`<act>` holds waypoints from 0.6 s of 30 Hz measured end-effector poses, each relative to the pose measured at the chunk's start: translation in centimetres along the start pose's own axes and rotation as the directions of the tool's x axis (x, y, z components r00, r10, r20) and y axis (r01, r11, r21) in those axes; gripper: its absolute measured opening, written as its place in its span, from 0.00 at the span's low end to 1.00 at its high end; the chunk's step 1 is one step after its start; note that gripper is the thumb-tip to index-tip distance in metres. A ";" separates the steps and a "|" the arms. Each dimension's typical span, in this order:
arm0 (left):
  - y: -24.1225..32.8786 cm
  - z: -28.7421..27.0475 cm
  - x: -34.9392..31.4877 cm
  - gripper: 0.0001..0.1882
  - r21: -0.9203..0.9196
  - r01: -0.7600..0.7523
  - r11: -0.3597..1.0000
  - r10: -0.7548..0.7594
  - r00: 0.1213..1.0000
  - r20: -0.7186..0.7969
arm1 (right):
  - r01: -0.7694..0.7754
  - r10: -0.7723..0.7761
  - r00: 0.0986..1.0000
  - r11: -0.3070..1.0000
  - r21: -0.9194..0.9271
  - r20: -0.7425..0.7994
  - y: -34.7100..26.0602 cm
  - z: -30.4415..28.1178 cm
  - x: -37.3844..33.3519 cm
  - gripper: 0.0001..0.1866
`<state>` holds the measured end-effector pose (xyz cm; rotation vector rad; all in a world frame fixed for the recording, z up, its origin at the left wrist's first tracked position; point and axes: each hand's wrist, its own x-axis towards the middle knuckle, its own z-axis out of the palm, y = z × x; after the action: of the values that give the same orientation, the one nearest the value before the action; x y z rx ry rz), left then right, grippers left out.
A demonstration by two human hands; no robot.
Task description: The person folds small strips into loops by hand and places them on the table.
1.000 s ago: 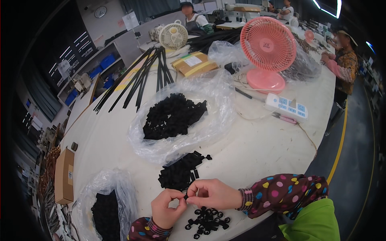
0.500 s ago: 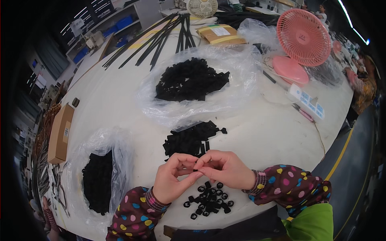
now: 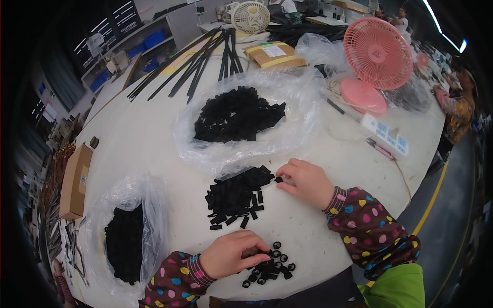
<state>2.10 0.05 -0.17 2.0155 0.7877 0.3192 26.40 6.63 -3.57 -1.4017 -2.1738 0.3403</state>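
Note:
My left hand (image 3: 233, 254) is low over a loose pile of small black ring-shaped pieces (image 3: 277, 268). Its thumb and fingers curl together at the pile's left edge, and I cannot make out what is between them. Farther right, my right hand (image 3: 308, 183) has thumb and forefinger around a small black piece (image 3: 279, 179) at table height. Just left of it is a heap of short flat black strips (image 3: 233, 195), several of them scattered along its near edge.
A clear plastic bag (image 3: 303, 136) spread open holds more black strips (image 3: 236, 115). Another bag (image 3: 156, 215) at the left holds small black pieces (image 3: 125, 244). Around the white table (image 3: 179, 215) are a cardboard box (image 3: 76, 182), a pink fan (image 3: 378, 54), a power strip (image 3: 385, 134) and long black strips (image 3: 197, 64).
My hands were together above the ring pile and are now apart. The left dropped to the ring pile; the right moved away and right, to the small black piece beside the strips.

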 end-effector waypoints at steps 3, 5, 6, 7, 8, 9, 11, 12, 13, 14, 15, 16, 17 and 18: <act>0.6 -0.6 0.2 0.09 -0.058 0.112 0.992 -0.115 0.992 -0.048 | -0.018 0.018 1.000 0.998 0.068 0.001 0.2 0.3 0.2 0.10; 0.5 -0.6 0.2 0.08 -0.069 0.086 0.994 -0.096 0.981 -0.166 | -0.041 0.039 0.999 0.988 0.150 0.021 -0.3 0.2 0.2 0.10; 0.2 -0.6 0.2 0.08 -0.080 0.062 0.995 -0.083 0.955 -0.285 | -0.259 0.174 0.961 0.834 0.488 0.214 -1.2 -0.3 0.3 0.09; -0.1 -0.7 0.2 0.10 -0.129 0.050 0.990 -0.091 0.937 -0.338 | -0.480 0.217 0.873 0.531 0.698 0.436 -2.1 -0.7 0.4 0.09; -0.1 -0.7 0.3 0.10 -0.129 0.053 0.990 -0.095 0.934 -0.345 | -0.479 0.209 0.874 0.533 0.698 0.440 -2.8 -0.8 0.3 0.09; 0.0 -0.7 0.5 0.11 -0.203 0.025 0.979 -0.110 0.900 -0.422 | -0.517 0.168 0.855 0.366 0.774 0.491 -3.6 -0.8 0.0 0.09; -0.2 -0.5 0.9 0.13 -0.317 -0.048 0.947 -0.134 0.840 -0.527 | -0.568 0.112 0.823 0.156 0.808 0.556 -5.1 -0.6 -0.6 0.09; -0.2 -0.5 1.0 0.13 -0.317 -0.043 0.947 -0.139 0.837 -0.529 | -0.570 0.106 0.822 0.154 0.807 0.560 -5.6 -0.5 -0.7 0.09; -0.2 -0.5 1.0 0.13 -0.303 -0.066 0.951 -0.116 0.831 -0.544 | -0.570 0.107 0.822 0.176 0.803 0.560 -6.0 -0.5 -0.9 0.09; -0.1 -0.6 1.1 0.13 -0.289 -0.089 0.953 -0.092 0.825 -0.557 | -0.569 0.108 0.822 0.196 0.799 0.559 -6.2 -0.4 -1.0 0.09; 0.2 -0.6 1.2 0.10 -0.274 -0.078 0.959 -0.093 0.823 -0.561 | -0.560 0.124 0.828 0.231 0.795 0.547 -6.3 -0.1 -1.2 0.09; 0.1 -0.6 1.3 0.10 -0.275 -0.074 0.959 -0.097 0.823 -0.560 | -0.562 0.122 0.827 0.228 0.795 0.549 -6.4 -0.1 -1.2 0.09; 0.0 -0.5 1.3 0.09 -0.237 -0.040 0.971 -0.109 0.804 -0.584 | -0.544 0.145 0.839 0.261 0.798 0.524 -6.7 -0.1 -1.3 0.09; 0.0 -0.4 1.4 0.08 -0.198 -0.008 0.980 -0.117 0.784 -0.610 | -0.524 0.167 0.852 0.297 0.799 0.496 -6.8 -0.1 -1.4 0.09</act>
<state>2.98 1.22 -0.05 1.6969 1.1648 1.0253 21.68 2.45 -0.64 -1.0938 -1.2879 1.7833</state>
